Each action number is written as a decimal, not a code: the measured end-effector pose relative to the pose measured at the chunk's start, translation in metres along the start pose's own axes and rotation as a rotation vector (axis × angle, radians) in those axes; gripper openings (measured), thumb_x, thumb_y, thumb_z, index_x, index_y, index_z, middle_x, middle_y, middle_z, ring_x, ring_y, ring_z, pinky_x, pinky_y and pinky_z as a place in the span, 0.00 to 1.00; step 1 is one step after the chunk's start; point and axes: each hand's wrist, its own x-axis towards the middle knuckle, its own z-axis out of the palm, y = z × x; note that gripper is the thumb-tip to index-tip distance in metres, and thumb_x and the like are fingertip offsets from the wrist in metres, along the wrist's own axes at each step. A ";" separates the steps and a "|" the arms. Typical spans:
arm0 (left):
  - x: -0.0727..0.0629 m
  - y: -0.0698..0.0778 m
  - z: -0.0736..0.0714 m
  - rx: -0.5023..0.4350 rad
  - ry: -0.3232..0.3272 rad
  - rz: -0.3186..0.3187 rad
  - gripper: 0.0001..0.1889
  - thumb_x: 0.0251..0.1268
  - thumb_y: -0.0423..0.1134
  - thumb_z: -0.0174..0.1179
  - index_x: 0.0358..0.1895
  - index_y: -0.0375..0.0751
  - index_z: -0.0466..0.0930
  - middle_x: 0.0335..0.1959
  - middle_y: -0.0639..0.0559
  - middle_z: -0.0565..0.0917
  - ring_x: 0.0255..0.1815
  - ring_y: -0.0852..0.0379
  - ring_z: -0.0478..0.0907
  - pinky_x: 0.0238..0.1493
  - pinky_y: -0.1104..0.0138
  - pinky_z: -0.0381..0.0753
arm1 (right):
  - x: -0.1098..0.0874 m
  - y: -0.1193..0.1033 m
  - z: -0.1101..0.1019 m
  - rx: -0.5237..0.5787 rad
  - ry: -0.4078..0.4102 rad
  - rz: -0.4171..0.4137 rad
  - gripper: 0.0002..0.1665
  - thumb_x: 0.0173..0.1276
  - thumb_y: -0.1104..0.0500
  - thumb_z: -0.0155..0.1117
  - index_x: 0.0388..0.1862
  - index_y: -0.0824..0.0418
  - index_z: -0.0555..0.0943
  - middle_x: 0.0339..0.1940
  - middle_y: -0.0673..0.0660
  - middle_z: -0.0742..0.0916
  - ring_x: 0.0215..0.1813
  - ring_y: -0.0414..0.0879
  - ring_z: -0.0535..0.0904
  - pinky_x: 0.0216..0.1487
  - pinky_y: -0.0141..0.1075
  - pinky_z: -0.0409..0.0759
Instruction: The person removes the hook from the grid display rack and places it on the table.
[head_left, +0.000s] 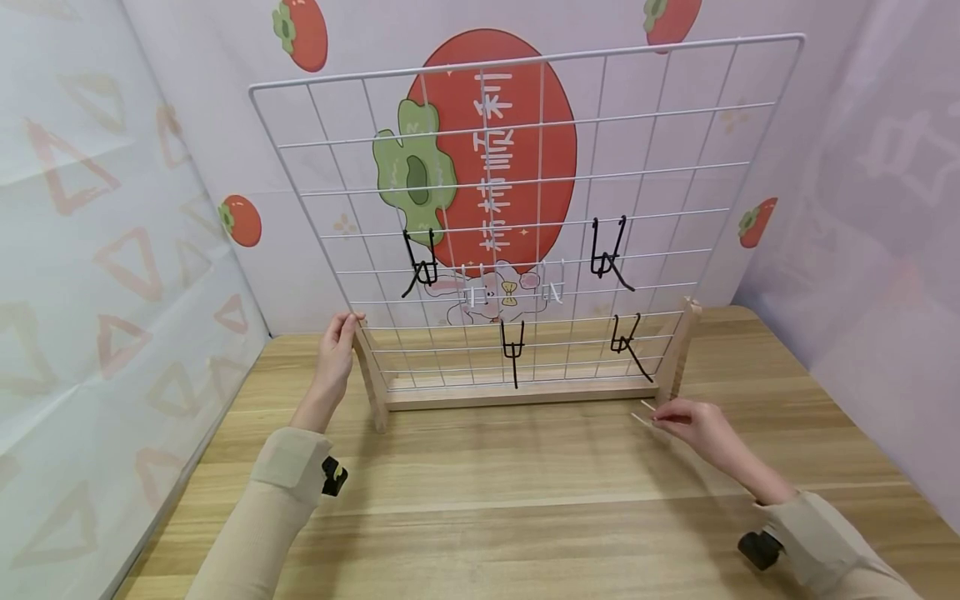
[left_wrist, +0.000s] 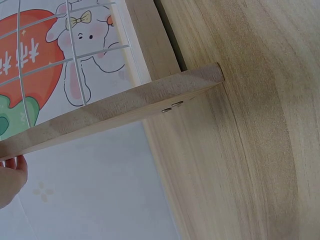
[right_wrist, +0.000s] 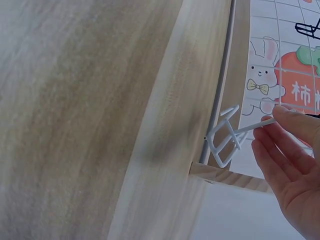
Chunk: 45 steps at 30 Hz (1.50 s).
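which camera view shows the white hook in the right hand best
The right wrist view: it shows the white hook up close, its wire frame clear and its stem pinched by the right hand. The head view shows only thin pale wire ends; the left wrist view shows none of it.

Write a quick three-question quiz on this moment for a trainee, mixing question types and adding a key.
1. Count: In the head view, how many black hooks hang on the white wire grid?
2. True or false: The left hand is holding a hook.
3. Short answer: What is the right hand pinching, and by which part?

Key:
1. Four.
2. False; it grips the left wooden upright near its top.
3. A loose white hook, by its straight prong.
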 end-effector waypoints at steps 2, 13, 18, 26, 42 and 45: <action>0.000 0.000 0.000 -0.006 0.002 -0.001 0.08 0.69 0.43 0.41 0.38 0.45 0.68 0.40 0.60 0.70 0.48 0.65 0.61 0.53 0.70 0.59 | 0.000 0.001 0.002 -0.013 -0.002 0.001 0.13 0.38 0.79 0.66 0.24 0.67 0.80 0.23 0.56 0.83 0.29 0.31 0.76 0.29 0.17 0.71; 0.001 0.001 0.000 -0.001 -0.013 -0.039 0.12 0.70 0.40 0.38 0.43 0.34 0.65 0.44 0.57 0.68 0.50 0.65 0.60 0.55 0.69 0.58 | -0.002 0.007 0.007 -0.053 -0.015 -0.004 0.14 0.38 0.79 0.66 0.24 0.66 0.80 0.23 0.56 0.83 0.29 0.35 0.76 0.29 0.21 0.74; 0.000 0.001 0.000 -0.002 -0.012 -0.034 0.10 0.70 0.41 0.39 0.42 0.39 0.67 0.44 0.55 0.68 0.49 0.65 0.61 0.54 0.69 0.59 | -0.003 0.008 0.007 -0.042 -0.011 -0.010 0.08 0.43 0.75 0.67 0.23 0.66 0.80 0.24 0.54 0.83 0.30 0.34 0.76 0.28 0.25 0.75; -0.001 0.001 0.001 0.000 -0.006 -0.015 0.11 0.70 0.43 0.39 0.42 0.39 0.67 0.42 0.59 0.68 0.49 0.65 0.61 0.56 0.68 0.59 | -0.004 0.007 0.008 -0.020 -0.061 -0.022 0.14 0.39 0.79 0.66 0.24 0.65 0.80 0.25 0.56 0.83 0.30 0.38 0.77 0.29 0.26 0.76; -0.001 0.001 0.000 -0.001 -0.013 -0.028 0.11 0.70 0.42 0.38 0.43 0.38 0.66 0.42 0.59 0.67 0.51 0.64 0.60 0.57 0.68 0.57 | -0.007 0.006 0.013 0.054 -0.132 -0.022 0.10 0.42 0.75 0.67 0.24 0.64 0.81 0.25 0.55 0.83 0.32 0.35 0.77 0.30 0.30 0.77; -0.001 0.001 0.000 -0.006 -0.012 -0.025 0.11 0.70 0.42 0.39 0.43 0.40 0.66 0.42 0.58 0.68 0.51 0.64 0.60 0.57 0.68 0.57 | -0.007 0.004 0.014 0.056 -0.137 -0.025 0.10 0.42 0.74 0.67 0.24 0.64 0.81 0.25 0.54 0.83 0.32 0.36 0.77 0.31 0.30 0.77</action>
